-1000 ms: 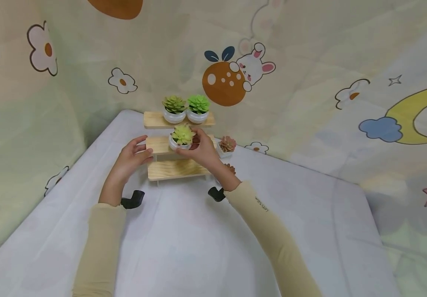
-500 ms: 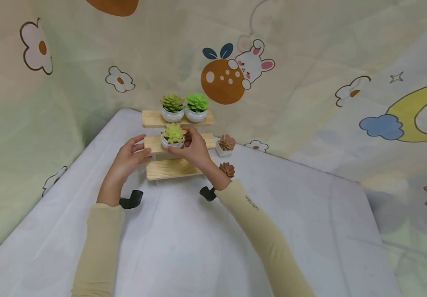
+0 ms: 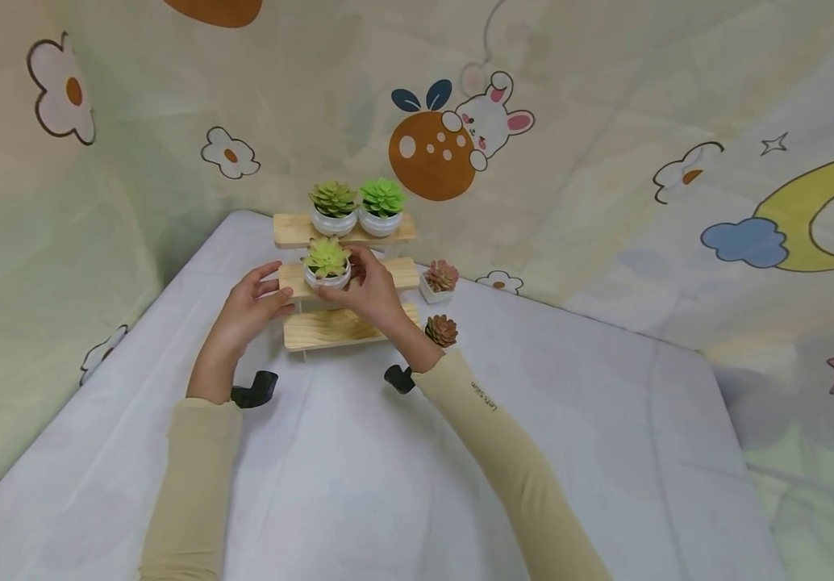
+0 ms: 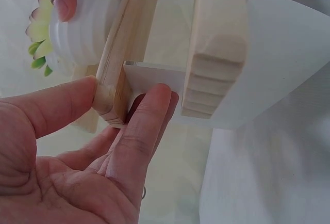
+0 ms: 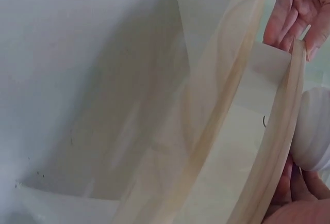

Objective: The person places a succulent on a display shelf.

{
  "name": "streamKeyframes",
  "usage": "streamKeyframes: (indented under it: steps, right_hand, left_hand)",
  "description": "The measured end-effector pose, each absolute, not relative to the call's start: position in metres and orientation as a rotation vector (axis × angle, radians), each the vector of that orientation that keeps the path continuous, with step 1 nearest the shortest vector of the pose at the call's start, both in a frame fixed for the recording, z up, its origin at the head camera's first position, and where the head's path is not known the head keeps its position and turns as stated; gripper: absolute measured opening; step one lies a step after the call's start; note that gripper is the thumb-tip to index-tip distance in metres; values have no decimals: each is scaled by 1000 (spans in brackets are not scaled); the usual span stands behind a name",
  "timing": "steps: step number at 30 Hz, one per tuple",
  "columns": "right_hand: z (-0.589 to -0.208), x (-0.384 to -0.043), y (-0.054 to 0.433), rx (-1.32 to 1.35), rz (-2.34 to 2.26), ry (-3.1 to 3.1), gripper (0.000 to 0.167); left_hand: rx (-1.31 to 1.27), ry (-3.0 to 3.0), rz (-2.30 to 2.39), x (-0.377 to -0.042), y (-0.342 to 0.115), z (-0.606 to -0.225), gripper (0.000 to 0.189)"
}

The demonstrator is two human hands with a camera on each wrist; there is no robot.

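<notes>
Pinching the white pot (image 4: 87,25), the right hand (image 3: 372,300) risked jolting the middle shelf (image 3: 402,273) if the left hand (image 3: 246,311), clasping its end, slipped.

Your left sleeve (image 3: 195,476): pale beige, close-fitting, plain on the visible side, creased low down. Your right sleeve (image 3: 514,456): same beige, small dark lettering (image 3: 485,395) along the forearm, seemingly "Let's Slim". At your wrists: left fitting (image 3: 257,390), black, elbow-shaped; right fitting (image 3: 398,379), black, partly hidden. Your left grip (image 3: 244,311), right grip (image 3: 373,294): bare hands.
</notes>
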State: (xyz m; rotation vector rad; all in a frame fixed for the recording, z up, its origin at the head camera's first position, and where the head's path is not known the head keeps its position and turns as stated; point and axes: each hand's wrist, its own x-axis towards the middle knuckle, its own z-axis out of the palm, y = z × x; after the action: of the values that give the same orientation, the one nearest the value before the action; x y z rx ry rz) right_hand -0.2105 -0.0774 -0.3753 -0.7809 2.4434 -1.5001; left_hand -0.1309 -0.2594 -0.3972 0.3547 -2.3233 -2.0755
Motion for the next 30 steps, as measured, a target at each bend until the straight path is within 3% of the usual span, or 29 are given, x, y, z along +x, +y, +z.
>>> streamKeyframes:
  steps: [7, 25, 30]
  right_hand:
    - [-372, -210, -61, -820, -1414, 2402, 73]
    - [-373, -201, 11, -914, -1657, 2353, 51]
    - [-381, -202, 44, -793, -1611, 2535, 46]
  left_hand:
    - [361, -2340, -2078, -131, -256, -397, 64]
    - [327, -2355, -2045, -131, -258, -395, 64]
    - [296, -2346, -2062, -130, -257, -395, 63]
